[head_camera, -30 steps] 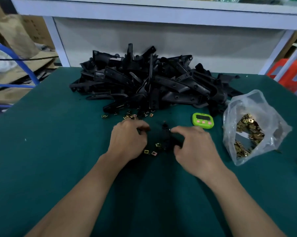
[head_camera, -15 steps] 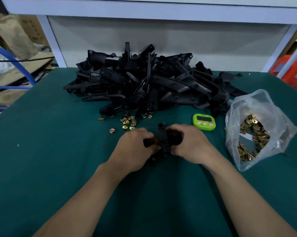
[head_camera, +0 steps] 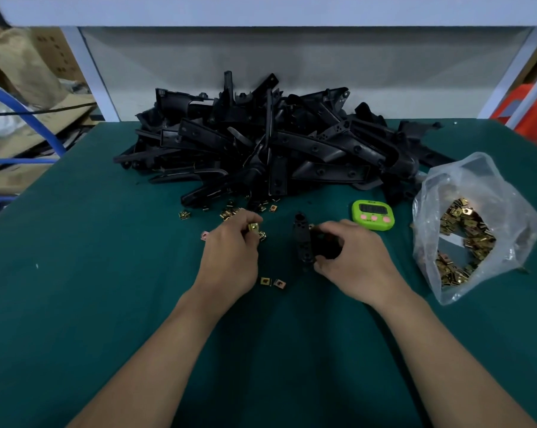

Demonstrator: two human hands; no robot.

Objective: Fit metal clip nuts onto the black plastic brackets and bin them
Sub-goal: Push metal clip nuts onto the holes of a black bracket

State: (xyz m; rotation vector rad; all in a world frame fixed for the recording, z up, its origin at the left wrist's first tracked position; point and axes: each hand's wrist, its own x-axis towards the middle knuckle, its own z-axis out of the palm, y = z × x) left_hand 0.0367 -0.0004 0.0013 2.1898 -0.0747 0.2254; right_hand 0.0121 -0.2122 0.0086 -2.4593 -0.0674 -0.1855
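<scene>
Head view, items on my green mat (head_camera: 91,288). Left hand (head_camera: 230,257): fingers curled, pinching one brass clip nut (head_camera: 254,227) at the fingertips. Right hand (head_camera: 357,261): curled round a black bracket (head_camera: 302,239), which sits between my two hands; I cannot tell whether it touches the mat. Two loose nuts (head_camera: 272,282) just beside my left wrist. Scattered nuts (head_camera: 230,211) at the foot of the bracket heap (head_camera: 276,149) behind. Green timer (head_camera: 373,214) near my right hand. Clear bag of nuts (head_camera: 465,230) further right.
</scene>
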